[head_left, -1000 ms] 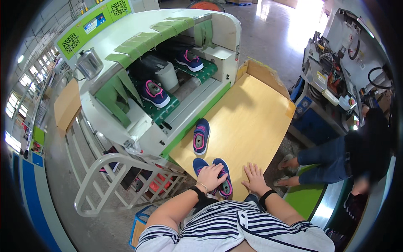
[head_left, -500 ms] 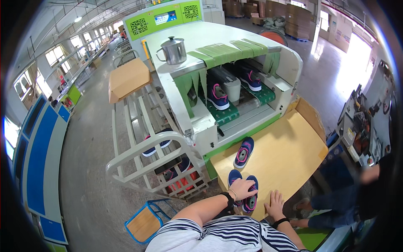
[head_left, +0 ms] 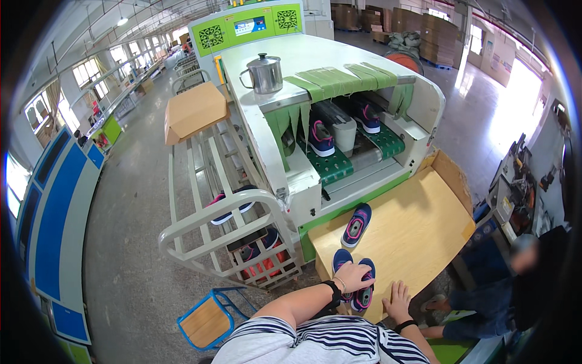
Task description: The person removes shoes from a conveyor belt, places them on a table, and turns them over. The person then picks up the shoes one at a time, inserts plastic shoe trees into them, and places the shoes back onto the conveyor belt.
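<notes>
A pair of navy sneakers with pink trim (head_left: pixel 364 296) stands side by side at the near edge of the wooden board (head_left: pixel 418 221). My left hand (head_left: pixel 353 278) lies across both, its fingers curled over the right shoe, and hides part of the left one. My right hand (head_left: pixel 398 302) rests flat on the board to their right, fingers apart and holding nothing. Just beyond the pair, a single matching sneaker (head_left: pixel 356 225) sits on the board. Two more sneakers (head_left: pixel 321 138) show in the machine's opening, on green perforated belts (head_left: pixel 330 165).
The white and green conveyor machine (head_left: pixel 339 51) carries a metal pot (head_left: pixel 265 74). On the left, a metal rack (head_left: pixel 212 206) holds sneakers and a cardboard box (head_left: pixel 195 112). A blue-framed stool (head_left: pixel 206 323) stands near me. Another person (head_left: pixel 527 291) is at the right.
The whole scene has shifted slightly right and down in the picture. My left hand stays on the pair of sneakers, and my right hand remains on the board.
</notes>
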Available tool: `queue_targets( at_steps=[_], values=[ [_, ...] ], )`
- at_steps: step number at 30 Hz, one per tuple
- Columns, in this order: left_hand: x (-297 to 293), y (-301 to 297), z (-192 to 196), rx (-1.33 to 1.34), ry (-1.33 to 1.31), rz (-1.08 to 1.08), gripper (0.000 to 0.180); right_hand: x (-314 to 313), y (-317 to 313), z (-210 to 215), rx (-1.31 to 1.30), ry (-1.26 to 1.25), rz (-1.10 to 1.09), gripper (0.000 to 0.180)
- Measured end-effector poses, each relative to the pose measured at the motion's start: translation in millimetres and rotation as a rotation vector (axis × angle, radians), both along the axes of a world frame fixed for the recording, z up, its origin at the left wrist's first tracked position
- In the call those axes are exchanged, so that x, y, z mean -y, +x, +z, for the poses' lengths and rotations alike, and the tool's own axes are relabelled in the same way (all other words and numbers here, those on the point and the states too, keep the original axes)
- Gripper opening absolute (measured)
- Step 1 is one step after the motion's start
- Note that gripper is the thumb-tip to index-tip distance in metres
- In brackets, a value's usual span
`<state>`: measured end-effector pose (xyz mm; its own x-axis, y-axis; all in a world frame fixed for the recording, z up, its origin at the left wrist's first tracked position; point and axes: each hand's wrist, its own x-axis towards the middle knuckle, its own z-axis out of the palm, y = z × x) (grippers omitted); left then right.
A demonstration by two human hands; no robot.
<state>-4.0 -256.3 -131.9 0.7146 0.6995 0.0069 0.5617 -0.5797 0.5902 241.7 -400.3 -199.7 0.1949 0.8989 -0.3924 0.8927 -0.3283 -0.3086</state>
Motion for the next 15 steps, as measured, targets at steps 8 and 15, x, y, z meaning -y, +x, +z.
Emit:
queue_targets(
  at_steps=[8,15],
  values=[
    [11.1,1.0,0.5,0.014,0.014,0.008,0.053,11.8,2.1,-2.7,0.000,0.001,0.008,0.089],
    [9.8,4.4,14.9,0.069,-0.022,0.003,0.042,17.8,3.4,-6.8,0.035,0.024,-0.004,0.087]
  ],
)
